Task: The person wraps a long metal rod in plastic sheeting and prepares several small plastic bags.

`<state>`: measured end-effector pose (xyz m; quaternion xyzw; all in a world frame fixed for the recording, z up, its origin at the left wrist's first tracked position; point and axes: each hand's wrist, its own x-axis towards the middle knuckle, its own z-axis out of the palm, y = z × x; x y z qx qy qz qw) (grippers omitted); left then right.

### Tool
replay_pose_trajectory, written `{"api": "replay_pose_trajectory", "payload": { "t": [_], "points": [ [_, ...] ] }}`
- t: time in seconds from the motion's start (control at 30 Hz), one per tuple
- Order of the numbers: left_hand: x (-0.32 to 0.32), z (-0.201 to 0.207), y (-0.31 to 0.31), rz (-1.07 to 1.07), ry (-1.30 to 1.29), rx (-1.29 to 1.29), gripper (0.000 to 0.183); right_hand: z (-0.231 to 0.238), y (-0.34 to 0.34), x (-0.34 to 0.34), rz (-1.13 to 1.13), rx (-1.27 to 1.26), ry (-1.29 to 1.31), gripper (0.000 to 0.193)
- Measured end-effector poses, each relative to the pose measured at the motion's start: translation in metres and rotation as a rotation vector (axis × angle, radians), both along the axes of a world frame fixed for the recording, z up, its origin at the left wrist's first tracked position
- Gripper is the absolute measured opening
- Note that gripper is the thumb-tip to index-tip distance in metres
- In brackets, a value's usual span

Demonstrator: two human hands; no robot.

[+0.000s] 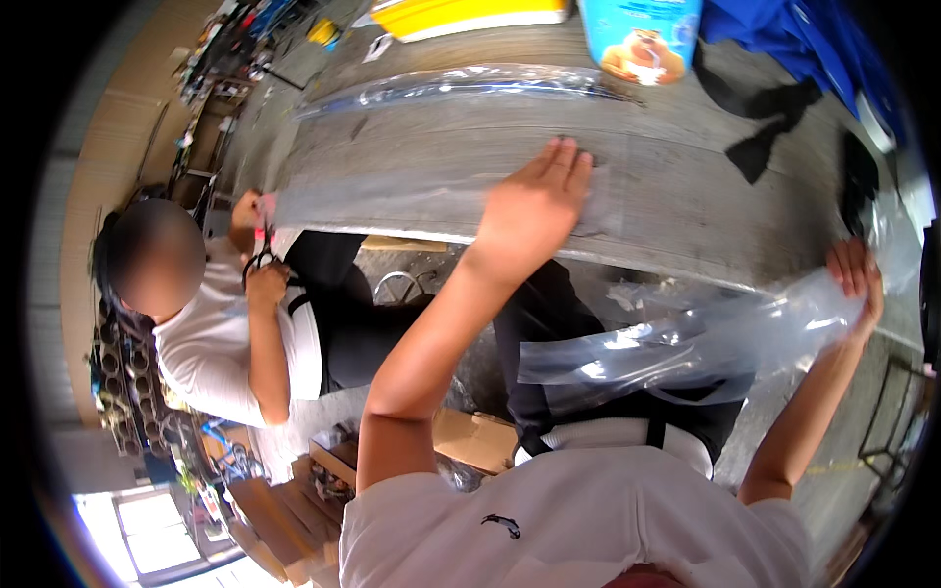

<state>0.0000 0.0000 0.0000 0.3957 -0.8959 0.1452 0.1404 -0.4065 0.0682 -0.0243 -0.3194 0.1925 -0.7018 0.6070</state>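
Note:
My left hand (537, 201) lies flat, fingers stretched out, on a thin clear plastic film (382, 201) spread along the near edge of the grey table (676, 201). At the right, my right hand (858, 279) is closed on a bundle of clear plastic bags (676, 343). The loose end of the bundle hangs past the table edge over my lap. On my left sits a co-worker (235, 358) in a white shirt, holding black-handled scissors (263, 257) by the left end of the film. Where exactly the film ends is hard to see.
Across the table lies a long glossy clear plastic packet (470, 86). Beyond it stand a yellow container (470, 18) and a blue printed bag (642, 44). A black strap (760, 142) and blue cloth (799, 39) are at the far right. Cardboard boxes (475, 441) stand on the floor.

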Motion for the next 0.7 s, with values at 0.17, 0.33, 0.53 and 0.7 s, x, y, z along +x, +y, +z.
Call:
{"api": "replay_pose_trajectory", "payload": {
  "t": [0.17,0.33,0.53,0.7],
  "points": [
    [-0.013,-0.02,0.004,0.012,0.062,-0.118,0.038,0.008,-0.007,-0.04,0.04,-0.025,0.177,0.025],
    [-0.002,-0.017,0.002,0.015,0.083,-0.153,0.035,-0.008,-0.001,-0.011,0.055,0.032,-0.025,0.029],
    [-0.003,-0.019,0.002,0.034,0.106,-0.146,0.035,-0.009,-0.004,-0.013,0.046,-0.018,0.002,0.028],
    [-0.003,-0.018,0.002,0.014,0.111,-0.145,0.035,-0.011,-0.002,-0.019,0.042,-0.021,-0.018,0.027]
  ]
}}
